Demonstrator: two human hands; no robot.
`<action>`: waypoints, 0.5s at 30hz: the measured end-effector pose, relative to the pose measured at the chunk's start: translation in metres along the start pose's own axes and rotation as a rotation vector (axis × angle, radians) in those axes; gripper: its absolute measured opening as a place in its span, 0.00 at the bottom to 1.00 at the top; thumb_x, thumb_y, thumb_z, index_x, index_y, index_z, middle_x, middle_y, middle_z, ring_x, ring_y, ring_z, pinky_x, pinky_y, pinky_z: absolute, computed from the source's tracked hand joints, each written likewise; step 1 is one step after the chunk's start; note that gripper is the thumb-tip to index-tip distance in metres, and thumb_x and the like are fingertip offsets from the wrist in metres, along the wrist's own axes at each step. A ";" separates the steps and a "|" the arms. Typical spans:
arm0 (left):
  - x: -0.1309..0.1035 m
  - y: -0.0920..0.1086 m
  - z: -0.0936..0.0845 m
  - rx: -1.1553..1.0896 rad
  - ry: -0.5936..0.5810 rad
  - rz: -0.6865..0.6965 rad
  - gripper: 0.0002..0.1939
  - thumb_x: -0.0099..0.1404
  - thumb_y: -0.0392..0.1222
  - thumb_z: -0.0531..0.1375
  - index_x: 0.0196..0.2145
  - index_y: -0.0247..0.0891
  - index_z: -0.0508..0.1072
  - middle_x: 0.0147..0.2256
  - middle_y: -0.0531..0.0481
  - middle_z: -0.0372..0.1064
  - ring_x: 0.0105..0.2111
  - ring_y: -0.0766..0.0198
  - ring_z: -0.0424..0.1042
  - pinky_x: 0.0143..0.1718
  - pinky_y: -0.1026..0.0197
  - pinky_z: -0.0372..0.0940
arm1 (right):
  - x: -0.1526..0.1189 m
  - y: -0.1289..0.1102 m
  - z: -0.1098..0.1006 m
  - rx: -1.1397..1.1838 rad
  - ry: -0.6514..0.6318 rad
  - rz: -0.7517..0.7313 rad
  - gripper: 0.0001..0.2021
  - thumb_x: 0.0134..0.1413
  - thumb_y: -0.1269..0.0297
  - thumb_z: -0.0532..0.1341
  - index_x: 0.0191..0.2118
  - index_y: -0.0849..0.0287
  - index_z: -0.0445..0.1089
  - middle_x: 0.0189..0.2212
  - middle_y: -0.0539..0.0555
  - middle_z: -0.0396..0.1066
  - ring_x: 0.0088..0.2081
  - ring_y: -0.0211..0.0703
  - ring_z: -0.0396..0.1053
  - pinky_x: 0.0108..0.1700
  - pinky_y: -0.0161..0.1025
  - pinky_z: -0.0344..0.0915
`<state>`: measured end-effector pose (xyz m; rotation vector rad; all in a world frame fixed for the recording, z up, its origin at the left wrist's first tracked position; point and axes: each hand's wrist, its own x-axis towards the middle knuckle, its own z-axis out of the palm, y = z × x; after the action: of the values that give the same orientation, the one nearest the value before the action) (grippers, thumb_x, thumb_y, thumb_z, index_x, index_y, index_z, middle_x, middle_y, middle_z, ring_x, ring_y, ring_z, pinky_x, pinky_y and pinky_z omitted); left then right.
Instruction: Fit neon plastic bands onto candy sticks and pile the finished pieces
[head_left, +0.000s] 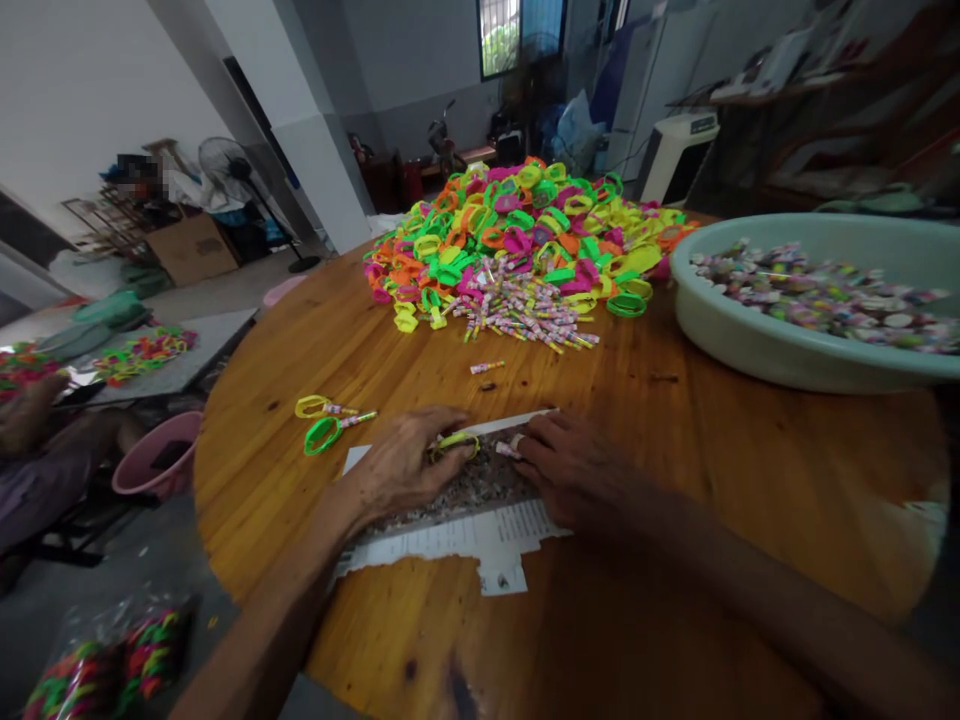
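Your left hand (411, 452) has thumb and fingers closed around a yellow plastic loop (466, 440), while your right hand (562, 460) pinches a small printed tube (508, 449) at its fingertips, the two pieces facing each other just apart over a dark speckled board (487, 487). That board lies near you on the round wooden table (645, 420), with torn white printed paper (450, 537) along its near edge. To your right stands a wide pale-green basin (742, 345) — its sloping wall encloses a broad layer of small printed pieces (825, 295), mostly pinkish and white with flecks of yellow and green, too blurred to tell singly. Beyond the board rises a loose heap of neon loops (517, 215) in yellow, green, orange and magenta, with a pile of printed tubes (517, 310) at its front and one lone tube (487, 368) nearer you. Left of the board lie a yellow loop joined to a tube (313, 406) and a green loop joined to a tube (322, 436). Low on the left, a pink basin (139, 475) has a dark object (171, 455) in it, and a clear plastic bag (112, 625) holds bundled red, green and yellow pieces. Another person's arm (30, 415) shows at the far left, beside more bright loops (146, 355).
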<state>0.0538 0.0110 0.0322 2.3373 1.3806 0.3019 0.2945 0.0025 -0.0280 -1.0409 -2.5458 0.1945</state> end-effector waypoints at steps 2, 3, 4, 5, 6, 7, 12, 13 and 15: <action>-0.002 -0.001 -0.002 0.018 -0.028 0.017 0.19 0.67 0.46 0.59 0.53 0.39 0.72 0.49 0.44 0.74 0.47 0.56 0.73 0.49 0.57 0.67 | 0.002 -0.001 0.002 0.036 0.010 -0.004 0.08 0.64 0.69 0.55 0.39 0.61 0.72 0.37 0.58 0.70 0.39 0.47 0.65 0.42 0.44 0.57; -0.002 -0.002 -0.001 0.039 -0.037 0.027 0.18 0.67 0.45 0.59 0.53 0.39 0.72 0.48 0.44 0.74 0.47 0.56 0.74 0.49 0.56 0.67 | 0.004 -0.002 0.004 0.063 0.018 -0.009 0.08 0.65 0.69 0.55 0.40 0.61 0.72 0.36 0.58 0.70 0.39 0.46 0.65 0.41 0.43 0.57; -0.001 -0.003 -0.001 0.058 -0.040 0.033 0.16 0.68 0.43 0.57 0.52 0.39 0.73 0.47 0.44 0.75 0.46 0.55 0.74 0.49 0.56 0.67 | 0.006 -0.002 0.005 0.091 0.026 -0.009 0.09 0.65 0.68 0.54 0.40 0.61 0.71 0.36 0.57 0.71 0.38 0.45 0.65 0.41 0.42 0.57; 0.000 -0.005 0.000 0.070 -0.041 0.037 0.15 0.68 0.42 0.56 0.51 0.39 0.74 0.46 0.44 0.75 0.46 0.55 0.74 0.48 0.56 0.67 | 0.008 -0.004 0.007 0.114 0.035 -0.004 0.09 0.66 0.68 0.54 0.39 0.61 0.71 0.36 0.57 0.71 0.37 0.45 0.65 0.40 0.42 0.56; 0.001 -0.007 0.001 0.072 -0.045 0.039 0.15 0.68 0.42 0.56 0.50 0.39 0.74 0.46 0.44 0.75 0.46 0.55 0.74 0.48 0.56 0.67 | 0.010 -0.005 0.008 0.129 0.047 0.003 0.09 0.66 0.68 0.53 0.39 0.61 0.71 0.35 0.56 0.71 0.36 0.44 0.65 0.39 0.41 0.56; 0.002 -0.010 0.002 0.066 -0.049 0.039 0.15 0.68 0.42 0.56 0.50 0.39 0.74 0.47 0.43 0.75 0.46 0.55 0.74 0.49 0.56 0.67 | 0.012 -0.006 0.008 0.136 0.055 0.011 0.09 0.66 0.68 0.53 0.38 0.61 0.70 0.35 0.56 0.71 0.36 0.43 0.65 0.39 0.41 0.55; 0.006 -0.018 0.005 0.013 -0.042 0.017 0.18 0.68 0.43 0.57 0.54 0.40 0.74 0.53 0.42 0.73 0.52 0.53 0.73 0.55 0.54 0.66 | 0.018 -0.008 0.010 0.126 0.080 0.016 0.08 0.65 0.68 0.54 0.38 0.60 0.70 0.35 0.55 0.69 0.34 0.43 0.63 0.37 0.41 0.53; 0.005 -0.019 0.005 -0.009 -0.037 0.016 0.18 0.68 0.43 0.57 0.54 0.41 0.74 0.53 0.42 0.74 0.52 0.53 0.73 0.55 0.54 0.66 | 0.019 -0.008 0.011 0.124 0.080 0.012 0.08 0.65 0.68 0.54 0.37 0.60 0.70 0.35 0.55 0.69 0.35 0.43 0.63 0.37 0.41 0.53; 0.004 -0.021 0.006 -0.067 -0.022 0.025 0.18 0.67 0.43 0.58 0.54 0.42 0.75 0.51 0.43 0.75 0.51 0.53 0.74 0.54 0.55 0.66 | 0.019 -0.008 0.012 0.110 0.078 0.003 0.08 0.65 0.68 0.54 0.36 0.60 0.70 0.34 0.55 0.69 0.35 0.43 0.63 0.37 0.41 0.53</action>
<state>0.0418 0.0223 0.0172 2.2979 1.3121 0.3241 0.2723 0.0103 -0.0313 -0.9906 -2.4347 0.2855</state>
